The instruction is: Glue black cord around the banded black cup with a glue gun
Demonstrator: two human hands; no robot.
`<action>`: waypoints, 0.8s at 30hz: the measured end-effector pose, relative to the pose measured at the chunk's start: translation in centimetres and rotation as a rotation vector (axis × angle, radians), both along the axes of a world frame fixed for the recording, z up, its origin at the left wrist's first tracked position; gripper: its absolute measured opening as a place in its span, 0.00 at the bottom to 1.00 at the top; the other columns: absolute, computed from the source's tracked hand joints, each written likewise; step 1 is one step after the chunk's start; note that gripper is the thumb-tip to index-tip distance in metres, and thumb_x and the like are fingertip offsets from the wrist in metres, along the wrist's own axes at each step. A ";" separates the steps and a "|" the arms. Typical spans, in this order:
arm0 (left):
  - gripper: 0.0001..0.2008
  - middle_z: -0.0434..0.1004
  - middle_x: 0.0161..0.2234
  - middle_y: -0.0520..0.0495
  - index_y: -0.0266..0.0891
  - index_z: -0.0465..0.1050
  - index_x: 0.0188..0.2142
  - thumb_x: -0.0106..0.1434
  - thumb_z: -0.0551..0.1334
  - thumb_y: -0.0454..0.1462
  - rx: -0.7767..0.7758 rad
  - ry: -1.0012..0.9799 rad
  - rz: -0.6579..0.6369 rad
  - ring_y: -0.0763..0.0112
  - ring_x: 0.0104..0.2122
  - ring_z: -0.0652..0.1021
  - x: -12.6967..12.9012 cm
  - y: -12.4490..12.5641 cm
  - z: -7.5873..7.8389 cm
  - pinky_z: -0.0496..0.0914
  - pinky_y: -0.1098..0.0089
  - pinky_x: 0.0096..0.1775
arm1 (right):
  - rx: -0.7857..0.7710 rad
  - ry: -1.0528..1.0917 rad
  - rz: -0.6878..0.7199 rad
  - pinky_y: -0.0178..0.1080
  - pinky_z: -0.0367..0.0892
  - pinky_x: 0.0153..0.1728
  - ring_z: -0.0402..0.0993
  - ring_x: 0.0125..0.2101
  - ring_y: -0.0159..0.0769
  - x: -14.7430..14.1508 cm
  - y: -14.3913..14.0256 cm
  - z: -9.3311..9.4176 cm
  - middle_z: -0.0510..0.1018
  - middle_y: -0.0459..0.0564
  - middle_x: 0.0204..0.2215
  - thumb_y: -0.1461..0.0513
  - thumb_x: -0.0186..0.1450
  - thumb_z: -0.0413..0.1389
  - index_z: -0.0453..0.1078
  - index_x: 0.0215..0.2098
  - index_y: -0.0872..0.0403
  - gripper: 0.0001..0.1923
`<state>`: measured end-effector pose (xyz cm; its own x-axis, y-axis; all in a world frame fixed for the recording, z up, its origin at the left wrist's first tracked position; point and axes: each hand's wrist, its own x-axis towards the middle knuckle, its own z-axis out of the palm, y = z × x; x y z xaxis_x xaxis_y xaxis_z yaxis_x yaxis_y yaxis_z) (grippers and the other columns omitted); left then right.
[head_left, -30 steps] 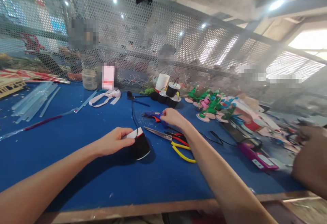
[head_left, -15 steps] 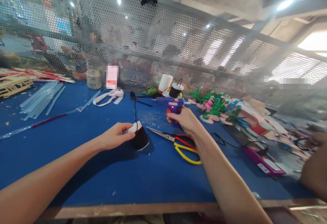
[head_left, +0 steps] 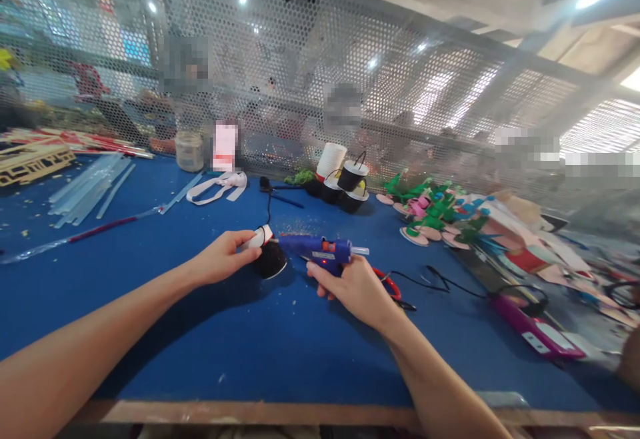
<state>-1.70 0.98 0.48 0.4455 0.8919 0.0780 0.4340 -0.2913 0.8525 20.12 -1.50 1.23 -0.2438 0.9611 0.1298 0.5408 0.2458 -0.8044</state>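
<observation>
My left hand (head_left: 220,260) rests on the blue table (head_left: 150,332) and grips a small black cup-shaped piece with a white and red band (head_left: 267,255), which lies on its side. My right hand (head_left: 350,287) holds a blue glue gun (head_left: 320,249) by its handle. The gun's nozzle points left, right at the black piece. A red light glows on the gun's body. A black cord (head_left: 269,207) runs from the black piece toward the back of the table.
Scissors with red and yellow handles (head_left: 387,282) lie partly under my right hand. Thread spools (head_left: 345,182) stand at the back centre, clear glue sticks (head_left: 90,185) at the left, colourful foam pieces (head_left: 440,215) at the right. A perforated metal screen (head_left: 300,79) closes the far edge.
My right hand picked the glue gun up from the table's middle, lifted it, and brought it down and left until its nozzle met the black piece. My left hand stayed on that piece.
</observation>
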 end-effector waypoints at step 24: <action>0.12 0.61 0.25 0.53 0.33 0.65 0.35 0.56 0.51 0.39 0.081 0.038 -0.017 0.75 0.25 0.61 0.1 -0.1 0.1 0.57 0.75 0.28 | 0.110 -0.131 -0.030 0.33 0.60 0.15 0.64 0.11 0.30 -0.5 -0.8 -0.2 0.65 0.42 0.09 0.57 0.56 0.50 0.62 0.19 0.53 0.11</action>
